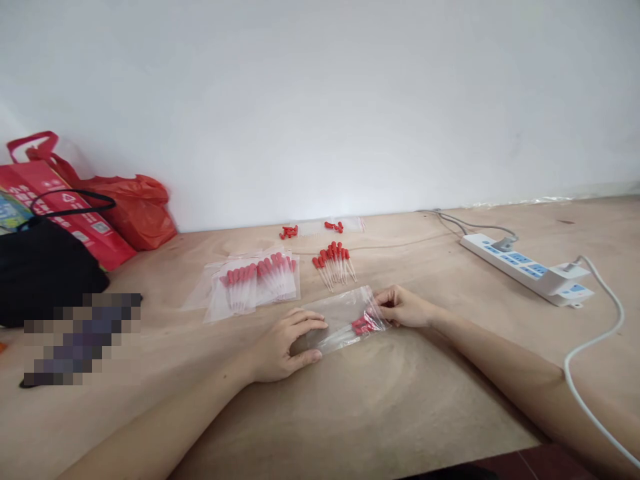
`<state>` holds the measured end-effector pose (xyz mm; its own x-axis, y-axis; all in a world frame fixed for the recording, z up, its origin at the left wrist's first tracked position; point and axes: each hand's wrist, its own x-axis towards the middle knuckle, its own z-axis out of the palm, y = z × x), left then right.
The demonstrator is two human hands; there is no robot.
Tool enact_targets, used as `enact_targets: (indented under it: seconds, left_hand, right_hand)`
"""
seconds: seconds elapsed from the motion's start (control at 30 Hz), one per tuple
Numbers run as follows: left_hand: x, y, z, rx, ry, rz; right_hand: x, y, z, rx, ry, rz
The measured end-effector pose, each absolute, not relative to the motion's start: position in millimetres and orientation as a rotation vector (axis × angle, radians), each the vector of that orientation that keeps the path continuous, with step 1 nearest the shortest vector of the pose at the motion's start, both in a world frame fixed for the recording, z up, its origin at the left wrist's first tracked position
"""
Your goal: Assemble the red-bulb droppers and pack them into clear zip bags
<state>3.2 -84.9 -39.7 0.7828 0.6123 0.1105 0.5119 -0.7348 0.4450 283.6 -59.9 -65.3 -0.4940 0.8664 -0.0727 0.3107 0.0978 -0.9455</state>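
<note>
A clear zip bag (337,328) lies on the table between my hands, with several red-bulbed droppers (363,325) inside near its right end. At that end, the fingers of my right hand (400,307) are closed on the bag's edge. My left hand (293,343) rests at the other end, its thumb and fingers apart around the bag's corner. Just beyond the bag is a loose pile of droppers (336,263) with red bulbs. To the left, filled zip bags (255,283) of droppers overlap one another.
Loose red bulbs (289,232) and a further clear bag (355,224) lie near the wall. On the right are a white power strip (520,267) and its cable (570,360). Red bags (135,207), a black bag (45,267) and a blurred-out dark object (85,343) occupy the left.
</note>
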Motion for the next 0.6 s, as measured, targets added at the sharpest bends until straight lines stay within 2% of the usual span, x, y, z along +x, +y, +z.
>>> enact_targets:
  seconds: [0.1,0.27,0.6]
  left_hand:
    - [3,-85,-39,2.603,0.835,0.337]
    - [3,-86,-38,2.619,0.822,0.352]
    - [1,-85,-39,2.604,0.834,0.353]
  right_hand:
    - [285,-42,-68,-1.367,-1.655,1.282]
    - [274,9,-77,-1.519,-1.405,0.77]
    - [256,58,-79,-1.715,-1.48,0.592]
